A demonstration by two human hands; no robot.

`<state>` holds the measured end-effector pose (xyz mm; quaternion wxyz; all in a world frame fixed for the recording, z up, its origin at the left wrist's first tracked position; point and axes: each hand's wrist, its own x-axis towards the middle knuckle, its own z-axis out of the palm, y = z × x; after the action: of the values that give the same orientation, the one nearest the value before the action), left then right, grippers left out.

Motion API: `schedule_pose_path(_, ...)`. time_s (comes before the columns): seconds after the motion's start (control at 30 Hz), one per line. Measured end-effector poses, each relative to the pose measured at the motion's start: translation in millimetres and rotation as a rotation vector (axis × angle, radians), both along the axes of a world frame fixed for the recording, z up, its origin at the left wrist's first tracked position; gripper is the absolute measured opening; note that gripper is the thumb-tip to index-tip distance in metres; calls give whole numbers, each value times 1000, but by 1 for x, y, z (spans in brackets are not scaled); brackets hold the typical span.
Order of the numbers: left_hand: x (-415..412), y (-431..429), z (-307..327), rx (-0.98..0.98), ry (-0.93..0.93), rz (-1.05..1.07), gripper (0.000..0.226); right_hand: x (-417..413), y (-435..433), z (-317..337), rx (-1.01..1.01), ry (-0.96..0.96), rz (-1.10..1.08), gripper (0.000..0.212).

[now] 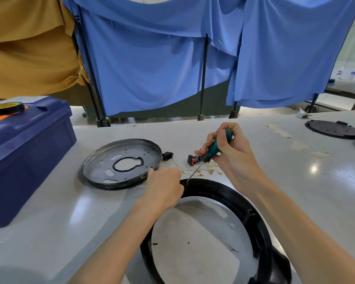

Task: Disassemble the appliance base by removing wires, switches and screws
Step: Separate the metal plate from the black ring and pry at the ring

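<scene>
Our right hand (pixel 230 148) has its grip clenched round the screwdriver (pixel 211 149). Its shaft slants from 1 o'clock down to 7 o'clock, with the tip in a screw hole (pixel 186 183) at 11 o'clock on the ring (pixel 258 226), which lies on the table (pixel 295 181). Our left hand (pixel 164 187), the nearer one, grasps that rim just beside the tip. We count one ring, one plate (pixel 103 160), one switch (pixel 192 160) and one socket (pixel 167 155). The terminals (pixel 211 172) are too small to count.

The left hand (pixel 164 187) and right hand (pixel 228 149) are bare; the left forearm (pixel 119 238) and right forearm (pixel 295 218) are uncovered to the frame's edge.
</scene>
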<state>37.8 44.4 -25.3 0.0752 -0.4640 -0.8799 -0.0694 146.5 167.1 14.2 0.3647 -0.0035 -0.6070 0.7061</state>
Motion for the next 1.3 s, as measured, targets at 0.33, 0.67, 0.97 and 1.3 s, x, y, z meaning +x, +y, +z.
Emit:
schedule_pose_path(0.33,0,-1,4,-28,5,0,15,-3,-12,-6,509,-184,-188,13)
schedule_pose_path(0.67,-3,-5,-1,-90,-73,-101,23,-5,-21,-3,775,-146,-341,24)
schedule_pose_path(0.97,0,0,10,17,44,-122,13,-7,-18,-18,807,-199,-294,24)
schedule_pose_path(1.3,-2,0,5,-3,-49,-130,13,-2,-15,-9,718,-172,-292,24)
